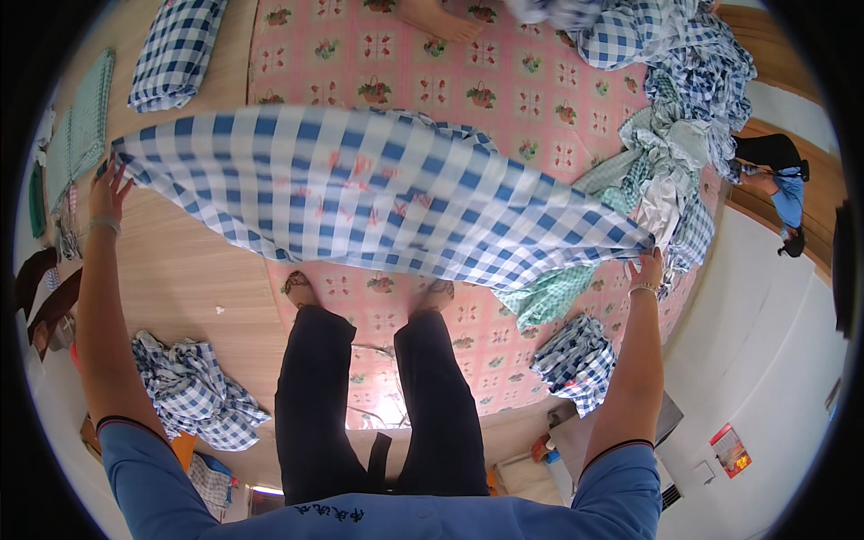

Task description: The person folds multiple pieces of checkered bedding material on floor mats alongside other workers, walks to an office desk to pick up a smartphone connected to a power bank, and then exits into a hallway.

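A large blue-and-white checked cloth point(378, 198) with red marks in its middle stretches between my two hands in front of me. At the far left my left hand point(110, 191) pinches one corner, fingers partly spread around the edge. My right hand point(646, 267) is closed on the opposite end, which is bunched up. The cloth's upper edge is blurred and bellies away from me. Under its right part, a green checked cloth point(553, 295) lies on the pink patterned floor covering point(468, 351).
Crumpled checked cloths point(702, 72) pile up at the far right. A folded blue checked bundle point(177, 54) and folded green cloths point(81, 135) lie at upper left. Other heaps sit near left point(193, 387) and near right point(576, 360). Another person's bare foot point(441, 18) shows at the top.
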A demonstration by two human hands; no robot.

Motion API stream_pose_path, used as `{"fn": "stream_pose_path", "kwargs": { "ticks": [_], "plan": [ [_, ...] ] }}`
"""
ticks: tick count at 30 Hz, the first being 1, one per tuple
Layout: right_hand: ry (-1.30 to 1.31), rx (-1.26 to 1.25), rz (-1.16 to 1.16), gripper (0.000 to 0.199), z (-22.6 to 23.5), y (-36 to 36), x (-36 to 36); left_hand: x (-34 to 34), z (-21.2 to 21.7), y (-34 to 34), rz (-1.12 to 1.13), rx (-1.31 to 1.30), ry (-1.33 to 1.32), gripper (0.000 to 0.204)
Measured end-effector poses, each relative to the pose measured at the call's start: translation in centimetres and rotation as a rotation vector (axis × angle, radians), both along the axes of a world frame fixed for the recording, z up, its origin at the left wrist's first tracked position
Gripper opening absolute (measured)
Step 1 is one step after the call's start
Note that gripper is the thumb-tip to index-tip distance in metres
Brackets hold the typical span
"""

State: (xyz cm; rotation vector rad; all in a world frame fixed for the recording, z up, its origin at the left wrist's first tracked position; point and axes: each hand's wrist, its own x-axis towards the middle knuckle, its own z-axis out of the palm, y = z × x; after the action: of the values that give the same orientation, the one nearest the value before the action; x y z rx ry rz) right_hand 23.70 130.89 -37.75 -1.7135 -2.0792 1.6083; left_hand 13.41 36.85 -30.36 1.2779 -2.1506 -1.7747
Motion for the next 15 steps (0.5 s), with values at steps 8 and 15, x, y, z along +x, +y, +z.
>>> {"fn": "stream_pose_path", "kwargs": {
  "ticks": [8, 15],
  "plan": [
    [-0.057, -0.037, 0.351, 0.083, -7.3, -10.6, -4.1, 1.0, -9.0, 8.1, 0.047, 0.284, 0.074, 0.047],
    [0.234, 0.323, 1.478, 0.061, -19.6, -29.3, -9.4, 21.3, -28.1, 15.5, -0.175, 0.435, -0.54, 0.029]
  ]
}}
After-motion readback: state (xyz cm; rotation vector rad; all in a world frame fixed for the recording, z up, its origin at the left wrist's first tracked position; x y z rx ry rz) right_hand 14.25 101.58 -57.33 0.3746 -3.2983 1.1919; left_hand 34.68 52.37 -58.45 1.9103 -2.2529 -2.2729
